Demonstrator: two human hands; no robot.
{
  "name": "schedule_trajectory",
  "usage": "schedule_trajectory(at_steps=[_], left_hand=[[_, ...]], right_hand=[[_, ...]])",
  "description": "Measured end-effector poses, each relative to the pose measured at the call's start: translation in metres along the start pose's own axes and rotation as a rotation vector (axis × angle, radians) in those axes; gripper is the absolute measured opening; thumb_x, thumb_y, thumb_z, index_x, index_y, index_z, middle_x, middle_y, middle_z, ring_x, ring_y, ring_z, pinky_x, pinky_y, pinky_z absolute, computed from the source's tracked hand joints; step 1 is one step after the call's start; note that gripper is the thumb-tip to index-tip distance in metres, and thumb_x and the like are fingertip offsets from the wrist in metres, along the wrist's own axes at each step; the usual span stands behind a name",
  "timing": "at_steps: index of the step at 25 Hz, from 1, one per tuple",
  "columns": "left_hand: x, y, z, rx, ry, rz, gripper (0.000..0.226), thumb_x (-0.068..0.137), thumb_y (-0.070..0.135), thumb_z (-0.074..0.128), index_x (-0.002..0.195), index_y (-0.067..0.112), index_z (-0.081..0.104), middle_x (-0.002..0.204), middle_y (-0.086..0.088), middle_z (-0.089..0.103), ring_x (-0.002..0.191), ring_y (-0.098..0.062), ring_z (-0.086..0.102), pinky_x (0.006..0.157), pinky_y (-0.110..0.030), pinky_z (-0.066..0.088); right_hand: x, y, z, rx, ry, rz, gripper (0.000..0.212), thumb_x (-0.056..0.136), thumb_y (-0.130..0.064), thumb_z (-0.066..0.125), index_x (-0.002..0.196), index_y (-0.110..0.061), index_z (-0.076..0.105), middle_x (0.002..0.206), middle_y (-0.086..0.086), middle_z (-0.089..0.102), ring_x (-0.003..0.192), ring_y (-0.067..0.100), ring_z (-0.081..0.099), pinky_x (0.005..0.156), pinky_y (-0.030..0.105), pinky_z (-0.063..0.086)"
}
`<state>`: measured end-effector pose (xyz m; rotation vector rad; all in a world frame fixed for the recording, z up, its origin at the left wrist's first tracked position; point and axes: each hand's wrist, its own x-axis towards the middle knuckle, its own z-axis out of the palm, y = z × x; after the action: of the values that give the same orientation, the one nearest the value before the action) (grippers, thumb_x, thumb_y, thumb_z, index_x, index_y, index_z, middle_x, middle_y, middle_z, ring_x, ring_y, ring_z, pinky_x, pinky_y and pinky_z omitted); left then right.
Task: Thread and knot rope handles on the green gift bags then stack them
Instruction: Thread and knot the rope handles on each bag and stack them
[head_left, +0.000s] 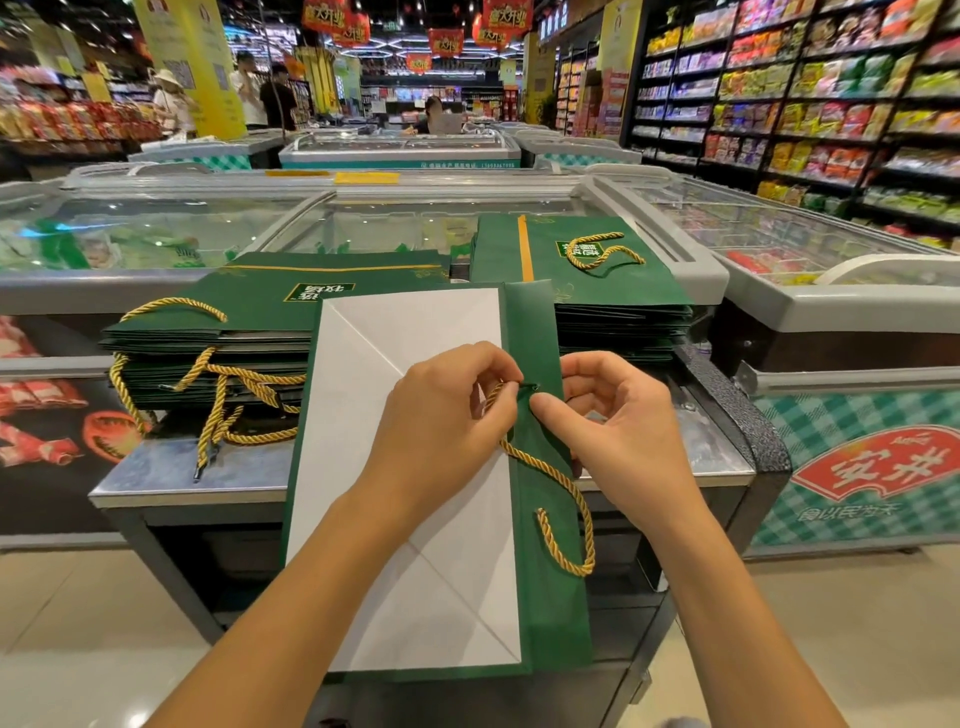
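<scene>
The flat green gift bag (540, 597) lies on the metal tabletop (171, 473), white panel up, with its near end overhanging the edge. The left hand (441, 431) pinches the gold rope (576, 499) at a hole in the green fold. The right hand (623, 426) pinches that fold beside the hole. The rope's free length loops down the fold (loose end curled). A left stack (249, 317) and a right stack (597, 291) of roped bags stand behind.
</scene>
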<state>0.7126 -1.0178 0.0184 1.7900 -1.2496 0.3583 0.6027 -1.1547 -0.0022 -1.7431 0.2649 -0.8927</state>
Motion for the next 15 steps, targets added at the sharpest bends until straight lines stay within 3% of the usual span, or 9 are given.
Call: schedule_trajectory(at_steps=[9,13,15], left_hand=[[-0.0029,-0.0002,0.0050,0.005,0.022,-0.036,0.012,0.088,0.030,0.059,0.091,0.022,0.067,0.074,0.012,0.061,0.066,-0.013,0.055,0.059,-0.039,0.052],[-0.0025,0.0028,0.0063,0.054,0.031,-0.036,0.009,0.087,0.031,0.061,0.088,0.025,0.066,0.069,0.015,0.058,0.063,-0.010,0.053,0.056,-0.029,0.046],[-0.0015,0.0050,0.0074,0.105,0.036,-0.046,0.004,0.089,0.031,0.065,0.087,0.027,0.065,0.068,0.014,0.057,0.062,-0.009,0.052,0.056,-0.025,0.042]], right_hand=[[-0.0001,0.0015,-0.0003,-0.010,-0.009,-0.021,0.023,0.084,-0.008,0.081,0.104,-0.014,0.070,0.088,0.006,0.073,0.074,0.015,0.064,0.067,0.042,0.059],[-0.0006,0.0000,-0.0007,-0.008,-0.025,-0.043,0.022,0.086,-0.006,0.078,0.105,-0.014,0.070,0.088,0.007,0.072,0.073,0.015,0.063,0.064,0.037,0.058],[-0.0011,-0.0012,-0.0020,-0.003,-0.053,-0.050,0.020,0.091,-0.002,0.068,0.106,-0.015,0.071,0.090,0.009,0.071,0.070,0.015,0.062,0.056,0.032,0.056]])
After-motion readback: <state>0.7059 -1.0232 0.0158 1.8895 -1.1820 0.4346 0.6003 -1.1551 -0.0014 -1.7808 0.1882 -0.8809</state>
